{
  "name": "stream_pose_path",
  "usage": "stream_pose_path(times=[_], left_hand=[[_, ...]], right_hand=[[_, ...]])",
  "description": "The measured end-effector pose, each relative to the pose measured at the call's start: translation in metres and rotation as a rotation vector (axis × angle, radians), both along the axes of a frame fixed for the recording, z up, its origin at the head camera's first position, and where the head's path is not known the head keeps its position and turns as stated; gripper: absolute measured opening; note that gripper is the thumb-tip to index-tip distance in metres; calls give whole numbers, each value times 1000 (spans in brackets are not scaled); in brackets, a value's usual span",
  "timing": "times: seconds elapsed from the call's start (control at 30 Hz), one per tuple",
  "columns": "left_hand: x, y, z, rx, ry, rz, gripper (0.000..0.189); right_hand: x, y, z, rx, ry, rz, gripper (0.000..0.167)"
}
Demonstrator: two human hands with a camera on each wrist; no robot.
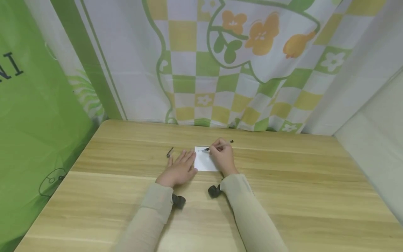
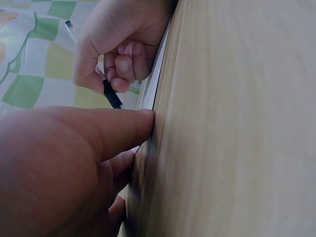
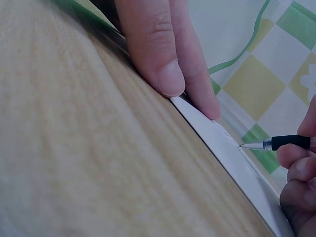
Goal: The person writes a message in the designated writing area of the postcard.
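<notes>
A small white sheet of paper (image 1: 204, 163) lies on the wooden table, with a short row of tiny dark marks near its top edge. My right hand (image 1: 224, 156) pinches a clear pen with a black grip (image 3: 290, 142), its tip right at the marks in the right wrist view. The pen's back end leans up and to the right. On the paper's left side rests my left hand (image 1: 178, 170), fingers extended, with fingertips at the sheet's edge. In the right wrist view, the left thumb (image 3: 170, 79) presses down at the paper's corner.
A slim dark object (image 1: 170, 152) lies just beyond the left hand. Black wrist devices (image 1: 178, 201) sit at both cuffs. Behind the table (image 1: 299, 196) hangs a checked, flowered curtain (image 1: 201, 63). Green cloth (image 1: 28, 140) stands left, with a thin black cable (image 1: 50, 180) at the table's edge.
</notes>
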State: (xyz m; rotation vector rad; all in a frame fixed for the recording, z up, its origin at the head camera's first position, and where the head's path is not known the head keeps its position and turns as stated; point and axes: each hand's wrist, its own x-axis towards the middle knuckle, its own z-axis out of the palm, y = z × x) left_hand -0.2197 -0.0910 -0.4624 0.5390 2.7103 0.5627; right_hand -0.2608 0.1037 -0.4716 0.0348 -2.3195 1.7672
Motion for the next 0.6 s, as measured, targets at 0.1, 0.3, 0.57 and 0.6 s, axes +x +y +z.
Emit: stream_pose_path(times=[0.1,0.3,0.57,0.6], left_hand=[[0,0,-1,-9,0,0,69],[-1,1,0,-2,0,3,69],[1,1,2,1,-14,4,69],[1,1,3,0,-15,5,69]], right_hand=[[0,0,-1,-1,4,5,10],[0,1,-1,-2,4,10,8],[1,-1,3,14,-16,-19,5],[1,-1,3,14,-17,-21,5]])
